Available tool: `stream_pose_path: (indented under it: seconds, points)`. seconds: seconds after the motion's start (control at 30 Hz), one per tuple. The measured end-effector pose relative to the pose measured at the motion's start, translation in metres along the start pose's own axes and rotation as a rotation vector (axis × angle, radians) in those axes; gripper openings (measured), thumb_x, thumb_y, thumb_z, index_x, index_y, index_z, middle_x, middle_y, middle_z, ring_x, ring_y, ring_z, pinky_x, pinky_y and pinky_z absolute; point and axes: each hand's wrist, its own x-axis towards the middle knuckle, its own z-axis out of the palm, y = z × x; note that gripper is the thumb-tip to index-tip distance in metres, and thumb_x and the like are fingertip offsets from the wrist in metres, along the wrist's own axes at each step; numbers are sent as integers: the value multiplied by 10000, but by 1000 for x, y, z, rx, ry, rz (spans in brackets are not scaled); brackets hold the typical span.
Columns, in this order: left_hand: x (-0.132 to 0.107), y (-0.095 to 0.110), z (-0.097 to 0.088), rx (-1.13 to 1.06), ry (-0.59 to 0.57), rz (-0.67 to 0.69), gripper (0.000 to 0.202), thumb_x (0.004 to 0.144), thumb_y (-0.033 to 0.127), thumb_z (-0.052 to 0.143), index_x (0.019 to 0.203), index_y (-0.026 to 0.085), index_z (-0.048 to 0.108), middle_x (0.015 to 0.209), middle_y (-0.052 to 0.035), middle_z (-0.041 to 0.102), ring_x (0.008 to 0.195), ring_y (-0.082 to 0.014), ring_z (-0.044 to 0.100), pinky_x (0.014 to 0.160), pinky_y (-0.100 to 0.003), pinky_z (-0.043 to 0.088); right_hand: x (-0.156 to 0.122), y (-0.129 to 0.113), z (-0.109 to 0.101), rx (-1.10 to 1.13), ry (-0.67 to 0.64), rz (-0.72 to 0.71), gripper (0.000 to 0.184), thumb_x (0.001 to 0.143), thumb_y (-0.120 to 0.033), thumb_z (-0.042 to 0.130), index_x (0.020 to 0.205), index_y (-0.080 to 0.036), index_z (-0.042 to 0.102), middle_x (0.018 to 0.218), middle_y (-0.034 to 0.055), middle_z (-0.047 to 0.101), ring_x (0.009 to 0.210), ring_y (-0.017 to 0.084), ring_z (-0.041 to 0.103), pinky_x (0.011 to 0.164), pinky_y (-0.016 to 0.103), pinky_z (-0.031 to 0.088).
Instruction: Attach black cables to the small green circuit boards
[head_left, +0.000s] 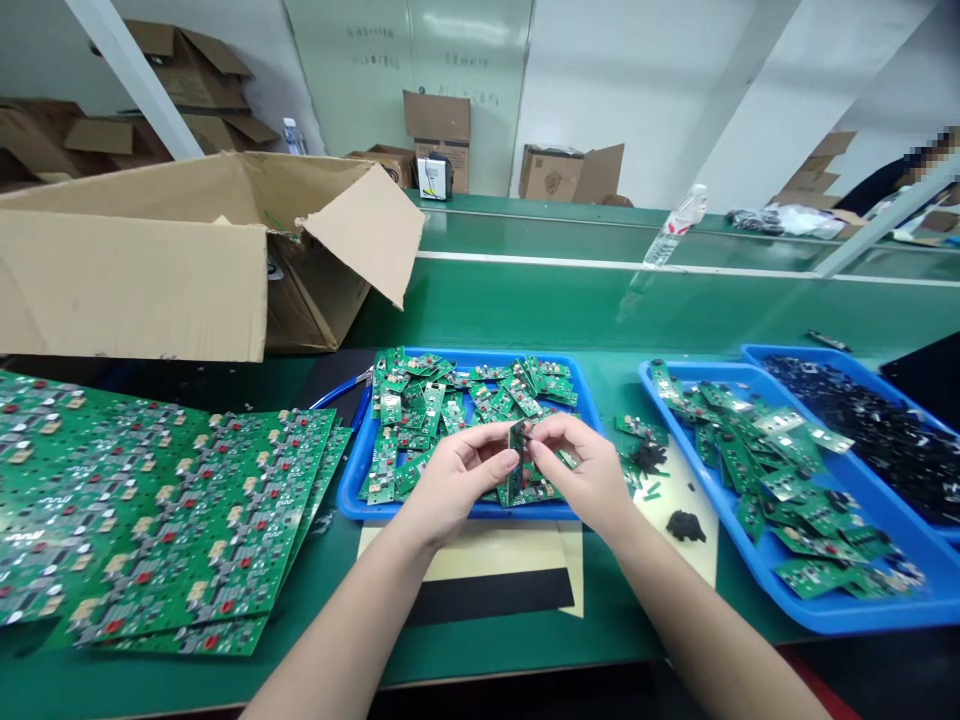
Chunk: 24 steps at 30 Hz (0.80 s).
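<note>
Over the front of the middle blue tray [459, 514], my left hand [466, 474] pinches a small green circuit board [516, 466], held upright on its edge. Dark material shows along the board's face. My right hand [576, 466] has its thumb and fingertips pressed together at the board's right side; what lies between them is too small to make out. Many small circuit boards [431, 402] lie jumbled in the tray beneath both hands. Right of my right hand sit a loose board [637, 428] and a clump of small black pieces [649, 458].
Large uncut board panels [172, 520] are stacked at left, before an open cardboard box [135, 285]. Another blue tray [814, 612] of boards stands right, beside a tray of black parts [862, 425]. A black strip [491, 596] lies in front. A water bottle [675, 226] stands behind.
</note>
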Motion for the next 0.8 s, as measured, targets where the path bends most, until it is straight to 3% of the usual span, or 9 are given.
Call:
stream_pose_path:
  seconds: [0.13, 0.27, 0.33, 0.4, 0.47, 0.5, 0.63, 0.7, 0.8]
  points:
    - [0, -1, 0, 22, -41, -10, 390, 676, 406, 806, 972, 161, 736, 767, -22, 644, 702, -119, 552, 680, -235, 455, 3, -2, -6, -48, 55, 29, 85, 831, -224, 567, 750, -203, 580, 716, 16, 624, 628, 149, 601, 601, 275, 518]
    - [-1, 3, -1, 63, -161, -53, 328, 742, 395, 754, 976, 166, 734, 798, -26, 652, 731, -128, 574, 700, -245, 464, 2, -2, -6, -188, 138, -130, 77, 840, -189, 548, 776, -211, 586, 741, 23, 628, 685, 161, 606, 639, 291, 514]
    - [-3, 5, -2, 98, -203, -59, 302, 742, 365, 755, 964, 162, 738, 797, -25, 650, 723, -128, 582, 705, -249, 469, 2, 0, -7, -190, 245, -183, 69, 847, -181, 542, 879, -215, 592, 805, 34, 634, 713, 163, 617, 662, 301, 520]
    - [-3, 7, -2, 112, -206, -48, 292, 721, 333, 771, 953, 159, 739, 822, -31, 656, 733, -136, 594, 722, -261, 481, 3, 1, -9, -119, 368, -162, 136, 851, -186, 542, 981, -215, 571, 867, 44, 634, 729, 159, 627, 676, 305, 528]
    - [-2, 6, -2, 94, -167, -16, 305, 705, 303, 779, 974, 166, 733, 874, -41, 672, 786, -150, 607, 760, -273, 492, 4, 1, -13, -48, 406, -91, 96, 856, -206, 542, 948, -207, 571, 821, 34, 632, 693, 151, 622, 649, 292, 523]
    - [-2, 5, -2, 81, -127, 8, 313, 701, 289, 780, 987, 173, 727, 898, -43, 678, 818, -155, 609, 781, -276, 494, 5, 0, -15, -39, 382, -55, 48, 856, -221, 545, 882, -202, 580, 760, 23, 626, 655, 146, 610, 620, 281, 511]
    - [1, 3, -3, 104, 3, 83, 321, 675, 226, 789, 985, 187, 716, 932, -35, 677, 893, -160, 603, 808, -266, 500, 5, -7, -15, -56, 144, -7, 157, 839, -257, 567, 704, -185, 599, 634, 10, 616, 574, 134, 570, 565, 258, 470]
    - [2, 2, -4, 146, -25, 87, 293, 688, 220, 776, 973, 183, 718, 949, -43, 665, 900, -166, 606, 803, -272, 509, 4, -9, -12, -13, 56, 14, 156, 829, -268, 579, 704, -181, 616, 650, 16, 633, 583, 135, 578, 571, 256, 473]
    - [2, 1, -4, 220, -91, 102, 281, 711, 216, 751, 987, 177, 723, 1002, -63, 642, 908, -176, 609, 813, -293, 516, 3, -8, -8, 91, 38, 106, 164, 815, -292, 596, 695, -181, 611, 633, 12, 624, 568, 132, 571, 546, 246, 468]
